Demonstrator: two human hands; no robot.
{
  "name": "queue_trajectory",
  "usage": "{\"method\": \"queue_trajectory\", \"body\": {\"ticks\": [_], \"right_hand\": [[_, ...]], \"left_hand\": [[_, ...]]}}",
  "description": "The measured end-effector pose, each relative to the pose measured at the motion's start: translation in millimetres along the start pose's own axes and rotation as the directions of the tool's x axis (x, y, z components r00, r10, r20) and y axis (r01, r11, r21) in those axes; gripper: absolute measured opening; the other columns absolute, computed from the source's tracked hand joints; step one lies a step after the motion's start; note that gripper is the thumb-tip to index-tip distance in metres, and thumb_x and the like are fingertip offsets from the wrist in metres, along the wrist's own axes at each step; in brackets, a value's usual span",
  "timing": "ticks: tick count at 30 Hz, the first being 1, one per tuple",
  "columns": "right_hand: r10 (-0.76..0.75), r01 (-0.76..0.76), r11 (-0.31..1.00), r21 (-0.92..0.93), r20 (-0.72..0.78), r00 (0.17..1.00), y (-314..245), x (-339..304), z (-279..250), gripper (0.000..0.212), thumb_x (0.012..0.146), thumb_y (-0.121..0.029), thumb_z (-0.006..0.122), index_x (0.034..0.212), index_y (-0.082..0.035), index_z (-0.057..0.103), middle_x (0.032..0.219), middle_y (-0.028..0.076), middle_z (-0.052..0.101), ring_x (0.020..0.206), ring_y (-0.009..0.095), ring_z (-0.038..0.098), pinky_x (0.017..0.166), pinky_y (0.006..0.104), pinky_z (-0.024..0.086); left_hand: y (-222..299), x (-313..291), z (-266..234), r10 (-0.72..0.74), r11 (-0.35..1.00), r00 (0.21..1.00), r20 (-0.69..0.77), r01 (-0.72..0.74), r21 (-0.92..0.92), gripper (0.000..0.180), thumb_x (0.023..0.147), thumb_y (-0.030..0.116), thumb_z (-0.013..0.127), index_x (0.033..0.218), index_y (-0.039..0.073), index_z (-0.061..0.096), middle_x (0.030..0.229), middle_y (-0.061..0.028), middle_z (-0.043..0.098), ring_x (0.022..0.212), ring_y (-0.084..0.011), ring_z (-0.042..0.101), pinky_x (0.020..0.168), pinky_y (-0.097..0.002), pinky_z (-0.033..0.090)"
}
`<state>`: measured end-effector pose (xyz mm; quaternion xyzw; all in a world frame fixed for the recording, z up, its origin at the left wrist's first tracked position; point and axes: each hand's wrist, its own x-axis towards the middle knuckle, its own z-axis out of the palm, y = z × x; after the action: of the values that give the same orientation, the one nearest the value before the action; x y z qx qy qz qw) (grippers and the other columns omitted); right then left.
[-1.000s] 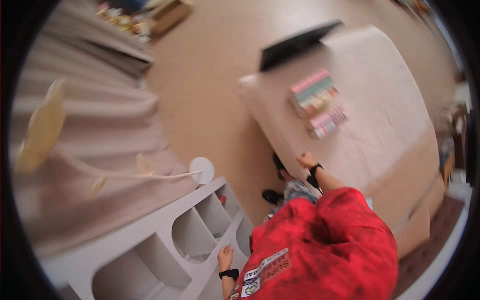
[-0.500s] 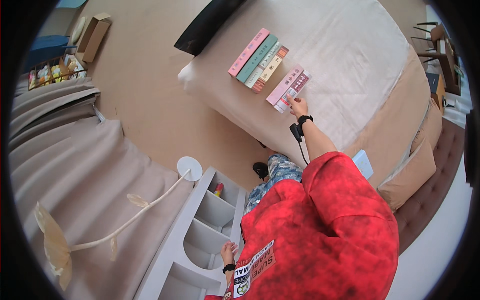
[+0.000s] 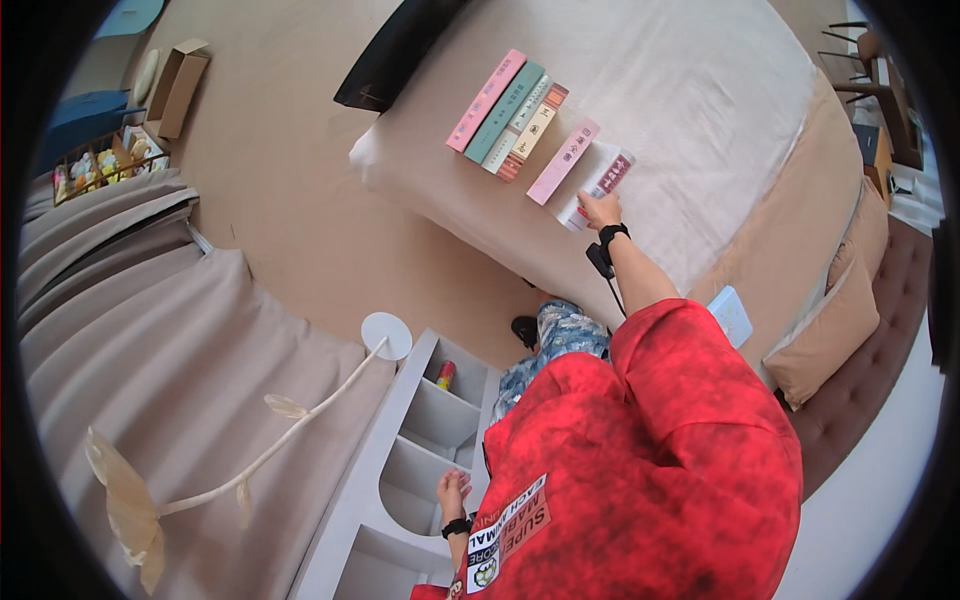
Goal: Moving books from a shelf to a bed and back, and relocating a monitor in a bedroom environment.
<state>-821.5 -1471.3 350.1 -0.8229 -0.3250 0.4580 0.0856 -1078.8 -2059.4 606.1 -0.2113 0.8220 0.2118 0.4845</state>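
My right hand (image 3: 600,209) grips the near end of a white book with a maroon label (image 3: 612,178) on the bed. A gap separates this book from a pink book (image 3: 563,163) that stands spine up to its left. Farther left is a row of books, with a thick pink one (image 3: 487,100), a green one (image 3: 505,114) and a cream one (image 3: 534,131) side by side. Down by the white shelf unit (image 3: 412,372), my left hand (image 3: 453,492) hangs with slightly bent fingers apart, holding nothing.
A red and yellow can (image 3: 446,375) stands in a shelf compartment. Beside it rises a flower-shaped floor lamp (image 3: 290,440). A light blue box (image 3: 730,316) lies on the bed near my right arm, close to the pillows (image 3: 830,340). A dark curved panel (image 3: 395,60) borders the bed's far left.
The white book has come away from the pink book and shifted right with my right hand. My left hand has stayed by the shelf, its fingers a little more bent.
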Motion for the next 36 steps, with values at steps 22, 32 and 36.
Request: {"method": "queue_trajectory", "body": {"ticks": [22, 32, 36], "right_hand": [[-0.819, 0.784, 0.317, 0.535, -0.263, 0.51, -128, -270, -206, 0.044, 0.084, -0.02, 0.067, 0.117, -0.004, 0.044, 0.101, 0.007, 0.056, 0.08, 0.013, 0.059, 0.065, 0.0294, 0.055], [-0.888, 0.37, -0.265, 0.89, -0.075, -0.454, -174, -655, -81, 0.084, 0.077, -0.041, 0.074, 0.134, 0.005, 0.032, 0.129, 0.013, 0.045, 0.119, 0.021, 0.043, 0.1, 0.0359, 0.034], [-0.691, 0.054, -0.121, 0.991, -0.045, -0.721, -139, -824, -59, 0.073, 0.079, -0.033, 0.073, 0.131, 0.003, 0.035, 0.121, 0.01, 0.049, 0.109, 0.017, 0.048, 0.09, 0.0312, 0.04]], "left_hand": [[-72, 67, 11, 0.585, 0.774, 0.791, -0.178, -0.611, -0.167, 0.029, 0.087, 0.013, 0.063, 0.112, 0.001, 0.059, 0.095, -0.0071, 0.066, 0.086, -0.0152, 0.064, 0.072, -0.0283, 0.052], [7, -188, -121, 0.849, 0.11, -0.076, -0.523, -0.942, 0.316, 0.026, 0.079, 0.008, 0.067, 0.105, 0.003, 0.064, 0.092, -0.0104, 0.067, 0.079, -0.0217, 0.065, 0.071, -0.0313, 0.053], [-29, -285, -160, 0.66, 0.015, -0.423, -0.621, -0.819, 0.574, 0.031, 0.071, 0.0, 0.069, 0.102, 0.001, 0.064, 0.09, -0.0105, 0.067, 0.075, -0.0244, 0.065, 0.067, -0.032, 0.052]]}}
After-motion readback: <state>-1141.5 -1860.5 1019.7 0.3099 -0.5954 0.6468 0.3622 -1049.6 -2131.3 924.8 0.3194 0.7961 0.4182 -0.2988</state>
